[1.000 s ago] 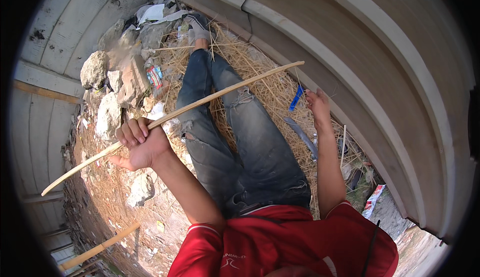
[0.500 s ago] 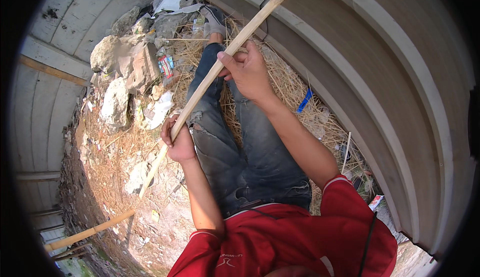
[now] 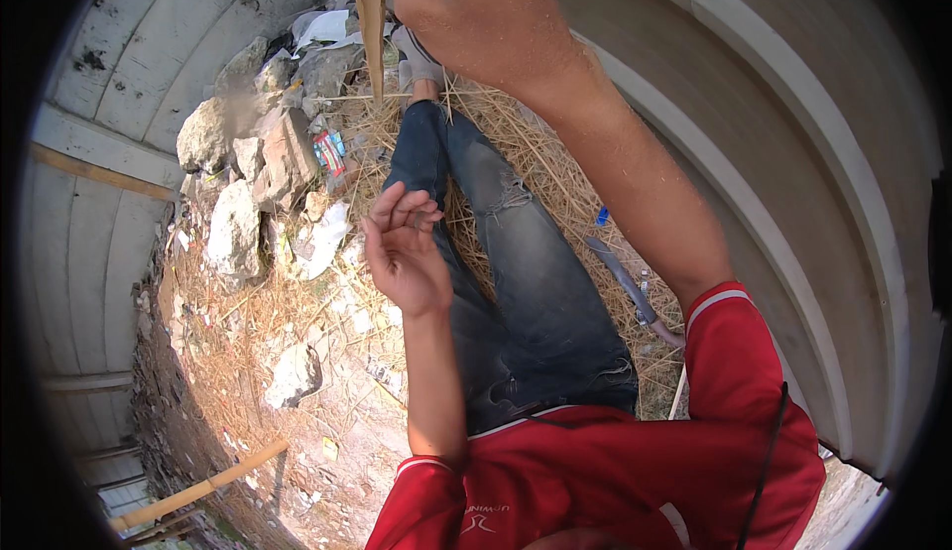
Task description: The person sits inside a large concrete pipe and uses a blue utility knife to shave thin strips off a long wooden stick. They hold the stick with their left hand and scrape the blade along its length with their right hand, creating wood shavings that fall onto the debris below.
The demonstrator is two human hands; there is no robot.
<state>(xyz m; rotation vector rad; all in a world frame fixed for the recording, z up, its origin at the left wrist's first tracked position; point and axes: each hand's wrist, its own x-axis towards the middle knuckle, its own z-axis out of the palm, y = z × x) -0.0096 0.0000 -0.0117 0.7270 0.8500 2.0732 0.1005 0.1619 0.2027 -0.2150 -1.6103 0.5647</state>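
Observation:
My right hand (image 3: 486, 14) is raised at the top of the view, close up, with its fingers curled round a pale wooden strip (image 3: 372, 29). The strip points down and away over the ground, its tip above the straw; its other end is cut off by the view's upper edge. Lower and to the left, my left hand (image 3: 409, 257) is palm up with loosely bent fingers, holding nothing. It hovers beside my legs in torn dark jeans (image 3: 535, 262). A grey rod-like tool (image 3: 623, 277) lies by my right thigh.
Rough rocks (image 3: 233, 223) and litter lie to the left of my legs, with dry straw (image 3: 540, 153) around them. A corrugated metal wall (image 3: 754, 123) curves along the right side. A bamboo pole (image 3: 203, 488) juts in at lower left, and panels (image 3: 89, 243) stand at far left.
My left hand has let go of the wooden strip. My right hand has lifted it up toward the top of the view, and the strip now points away. The grey tool has come into sight.

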